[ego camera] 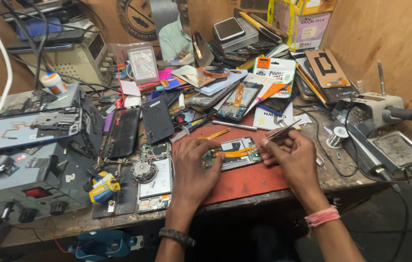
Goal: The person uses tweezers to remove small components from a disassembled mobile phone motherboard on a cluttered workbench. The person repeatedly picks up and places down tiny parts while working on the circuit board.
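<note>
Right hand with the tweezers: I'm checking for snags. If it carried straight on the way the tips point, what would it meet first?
The right hand aims its tweezers up-right; probably the white paper beyond the red mat, though depth is unclear.
</note>
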